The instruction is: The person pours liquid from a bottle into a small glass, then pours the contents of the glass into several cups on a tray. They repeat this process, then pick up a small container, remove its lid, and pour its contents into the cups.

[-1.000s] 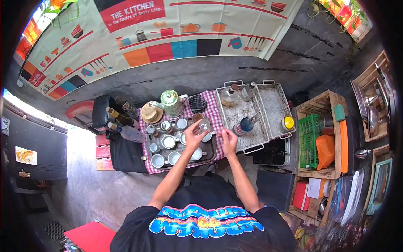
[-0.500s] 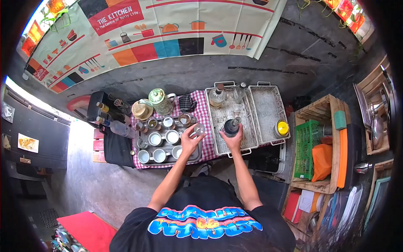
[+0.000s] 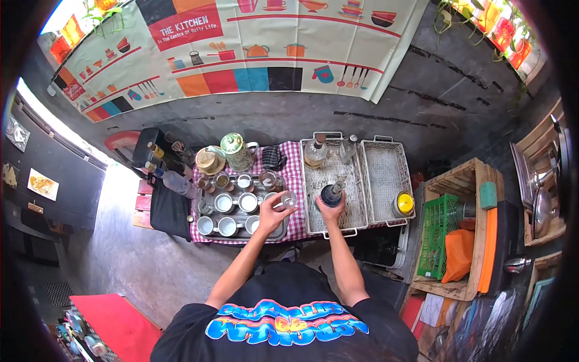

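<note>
My left hand (image 3: 274, 215) holds a small clear glass (image 3: 289, 200) at the right edge of the metal tray (image 3: 278, 232). White cups (image 3: 248, 202) and several filled glasses stand on that tray. In my right hand (image 3: 332, 210) is a dark bottle (image 3: 330, 193) with a clear top, held over the left wire basket (image 3: 354, 231). A corked clear bottle (image 3: 315, 151) and a slimmer glass bottle (image 3: 348, 148) stand at the back of this basket.
The right wire basket (image 3: 384, 141) holds a yellow-topped jar (image 3: 404, 204). A green-patterned pitcher (image 3: 239, 153) and dark cloth (image 3: 274, 159) stand behind the tray. Bottles (image 3: 176, 183) are at the left; a wooden crate (image 3: 449, 286) with a green basket (image 3: 438, 237) is at the right.
The view has shifted, so the table sits slightly lower in it. Both hands still hold the same glass and bottle, in nearly the same places over the table.
</note>
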Demonstrator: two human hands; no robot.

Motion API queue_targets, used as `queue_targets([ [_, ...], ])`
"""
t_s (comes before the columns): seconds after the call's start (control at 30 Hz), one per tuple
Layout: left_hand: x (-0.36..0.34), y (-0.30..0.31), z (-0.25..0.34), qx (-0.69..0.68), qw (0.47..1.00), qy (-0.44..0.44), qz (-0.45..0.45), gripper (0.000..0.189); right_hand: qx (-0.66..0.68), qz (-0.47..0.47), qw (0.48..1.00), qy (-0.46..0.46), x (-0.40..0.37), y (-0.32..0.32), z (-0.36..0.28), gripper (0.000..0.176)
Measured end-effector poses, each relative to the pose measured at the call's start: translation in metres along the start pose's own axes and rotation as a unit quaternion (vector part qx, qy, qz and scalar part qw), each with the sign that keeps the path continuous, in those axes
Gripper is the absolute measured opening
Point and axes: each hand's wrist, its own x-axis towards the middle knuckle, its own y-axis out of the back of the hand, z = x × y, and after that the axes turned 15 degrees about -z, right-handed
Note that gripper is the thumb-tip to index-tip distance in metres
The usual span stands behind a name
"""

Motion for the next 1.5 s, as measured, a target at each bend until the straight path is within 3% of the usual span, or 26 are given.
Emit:
queue_targets([
  [0.1,0.000,0.004,0.010,0.002,1.000,0.005,-0.001,0.058,-0.022,-0.013,0.998,0.049,0.006,0.004,-0.021,0.066],
  [0.2,0.003,0.016,0.017,0.018,1.000,0.008,-0.014,0.060,-0.043,-0.087,0.994,0.041,0.007,0.013,-0.048,0.071],
  [0.53,0.006,0.049,0.063,0.086,0.995,-0.022,-0.033,0.061,-0.118,-0.194,0.967,0.113,0.028,0.013,-0.154,0.061],
  [0.63,0.009,0.062,0.058,0.051,0.997,-0.051,-0.034,0.062,-0.150,-0.248,0.946,0.148,0.036,0.011,-0.174,0.063],
  [0.73,0.008,0.071,0.061,0.037,0.997,-0.057,-0.030,0.063,-0.208,-0.253,0.927,0.185,0.041,0.003,-0.179,0.062],
  [0.87,0.001,0.079,0.074,0.055,0.997,-0.047,-0.033,0.064,-0.258,-0.307,0.899,0.175,0.047,0.000,-0.190,0.062],
  [1.03,-0.002,0.092,0.067,0.038,0.996,-0.072,-0.038,0.063,-0.307,-0.307,0.883,0.179,0.048,-0.001,-0.201,0.060],
  [1.5,-0.004,0.113,0.057,0.045,0.995,-0.042,-0.073,0.061,-0.404,-0.354,0.824,0.180,0.052,0.005,-0.221,0.062],
])
